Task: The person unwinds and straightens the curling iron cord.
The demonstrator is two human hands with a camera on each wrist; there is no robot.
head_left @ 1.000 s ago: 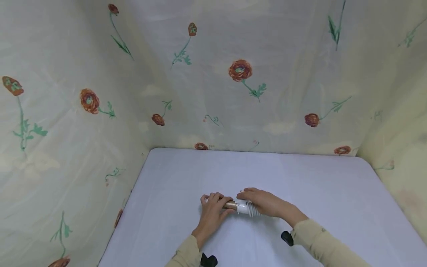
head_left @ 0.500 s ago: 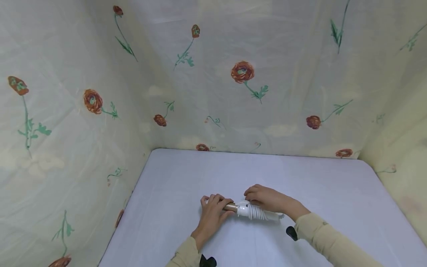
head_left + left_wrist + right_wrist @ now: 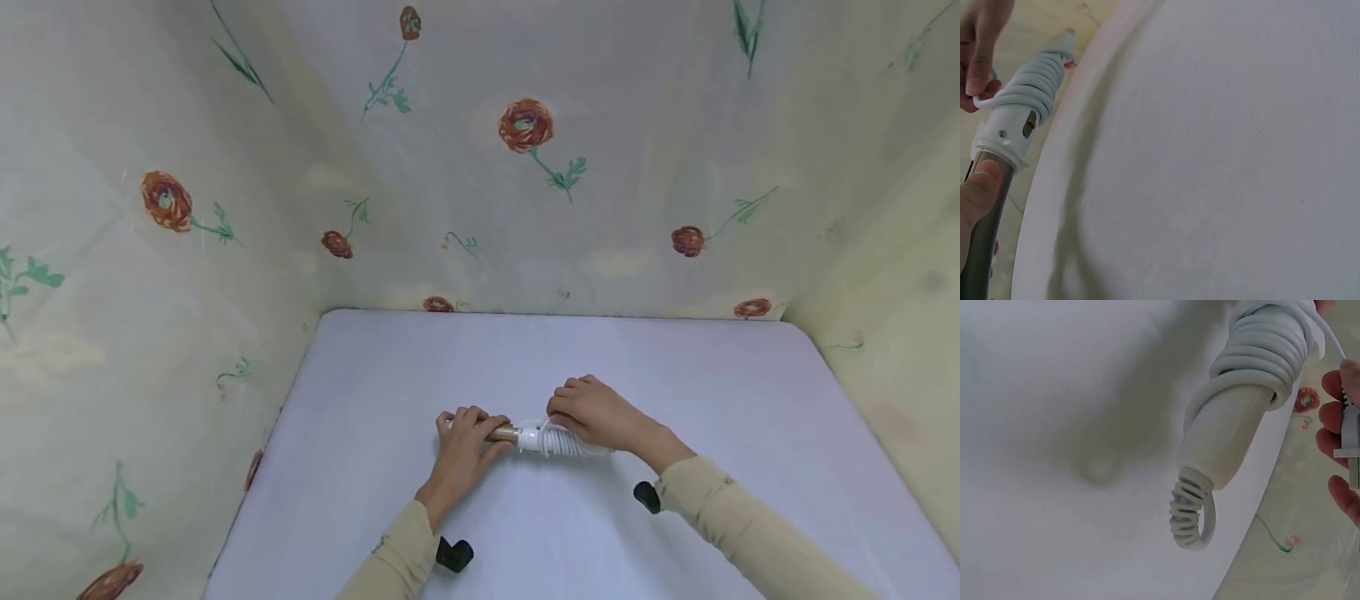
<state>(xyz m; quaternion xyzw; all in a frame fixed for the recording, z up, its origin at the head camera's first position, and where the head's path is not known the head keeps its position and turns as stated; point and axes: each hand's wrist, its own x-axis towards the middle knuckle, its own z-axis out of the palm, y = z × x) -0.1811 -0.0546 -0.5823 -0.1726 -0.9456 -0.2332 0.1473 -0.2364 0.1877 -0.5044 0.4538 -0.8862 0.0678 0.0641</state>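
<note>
A white-handled curling iron with a bronze metal barrel (image 3: 534, 436) is lying across the middle of the pale lilac tabletop (image 3: 675, 375), held between both hands. The left hand (image 3: 461, 447) is curling its fingers round the barrel (image 3: 988, 215), thumb pressing just below the white collar. The right hand (image 3: 596, 412) is resting over the handle, fingers bent and pinching the white power cord (image 3: 1029, 84) that is coiling in tight loops round the handle (image 3: 1260, 356); the ribbed strain relief (image 3: 1190, 515) is sticking out free at the handle's end. Cream floral fabric (image 3: 525, 150) is hanging behind and beside the tabletop.
</note>
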